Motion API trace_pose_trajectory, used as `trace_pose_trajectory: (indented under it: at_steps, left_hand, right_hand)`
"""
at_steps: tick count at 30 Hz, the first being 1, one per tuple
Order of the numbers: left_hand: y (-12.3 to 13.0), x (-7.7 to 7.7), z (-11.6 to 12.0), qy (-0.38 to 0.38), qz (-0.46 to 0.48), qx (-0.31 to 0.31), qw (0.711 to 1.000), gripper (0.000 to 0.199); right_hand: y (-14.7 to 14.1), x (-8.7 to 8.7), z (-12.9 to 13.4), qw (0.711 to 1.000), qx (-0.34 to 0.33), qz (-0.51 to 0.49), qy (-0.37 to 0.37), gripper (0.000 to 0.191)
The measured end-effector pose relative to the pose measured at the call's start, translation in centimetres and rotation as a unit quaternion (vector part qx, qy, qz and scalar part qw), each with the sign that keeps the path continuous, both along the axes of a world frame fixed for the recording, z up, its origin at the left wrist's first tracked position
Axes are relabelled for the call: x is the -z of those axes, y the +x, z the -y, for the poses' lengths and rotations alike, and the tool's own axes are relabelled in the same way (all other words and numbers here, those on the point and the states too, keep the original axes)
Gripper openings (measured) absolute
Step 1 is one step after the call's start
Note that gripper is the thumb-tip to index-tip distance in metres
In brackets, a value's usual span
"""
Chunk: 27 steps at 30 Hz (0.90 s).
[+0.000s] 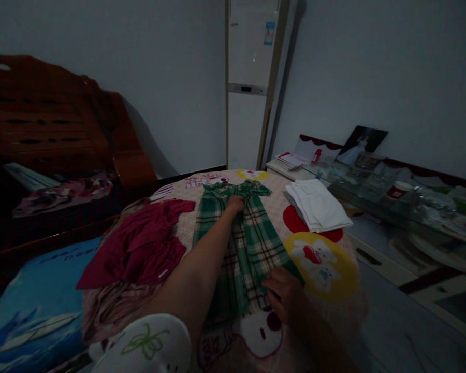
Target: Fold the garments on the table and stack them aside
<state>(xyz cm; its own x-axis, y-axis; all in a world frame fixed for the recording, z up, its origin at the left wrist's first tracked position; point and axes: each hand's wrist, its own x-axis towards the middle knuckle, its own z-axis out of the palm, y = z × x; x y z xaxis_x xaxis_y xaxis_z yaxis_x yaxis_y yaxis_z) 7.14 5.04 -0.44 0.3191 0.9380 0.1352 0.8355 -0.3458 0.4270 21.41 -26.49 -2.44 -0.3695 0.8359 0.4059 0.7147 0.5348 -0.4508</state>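
Note:
A green plaid dress (262,223) with short ruffled sleeves lies spread on a round table, its neckline toward the far side. My left hand (236,204) reaches over it and rests near the upper middle, fingers curled closed on the cloth; the fingertips are partly hidden. Near the lower right edge of the dress, my right hand (282,292) touches the cloth with its fingers loosely bent and the thumb apart from them. Left of the dress is a heap of crumpled dark pink clothing (140,248). A folded white garment (320,204) lies to the right, on top of something grey.
A patterned pink tablecloth (326,269) covers the table. At left stand a carved wooden bench (42,119) and a blue printed item (42,300). A glass-topped cabinet (349,184) at right carries a paper cup (399,191), papers and a photo. A tall white air conditioner (246,62) fills the corner.

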Motion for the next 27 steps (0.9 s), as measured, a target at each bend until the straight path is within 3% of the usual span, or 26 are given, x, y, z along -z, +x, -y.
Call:
trace_pose_trajectory:
  at_steps: [6,13,19,23,27]
  left_hand:
    - [-0.8,-0.2,0.8,0.003,-0.036,-0.049,0.998,0.048]
    - [-0.5,0.1,2.9,0.031,-0.086,-0.003,0.996,0.037]
    - [-0.9,0.3,4.8,0.063,-0.097,0.019,0.993,0.037]
    - [-2.5,0.3,4.7,0.115,-0.107,-0.026,0.987,0.036]
    - [-3.7,0.1,4.3,0.073,-0.133,-0.063,0.986,0.033]
  right_hand:
    - [-0.3,0.8,0.0,0.997,0.009,-0.017,0.068,0.019]
    - [-0.5,0.0,0.3,0.999,-0.015,0.009,0.041,0.008]
    - [-0.5,-0.2,0.4,0.999,-0.029,-0.023,0.041,0.016]
    - [-0.3,0.1,0.3,0.998,-0.014,-0.051,0.027,0.012]
    - [-0.1,0.3,0.2,0.998,-0.009,-0.056,0.026,0.011]
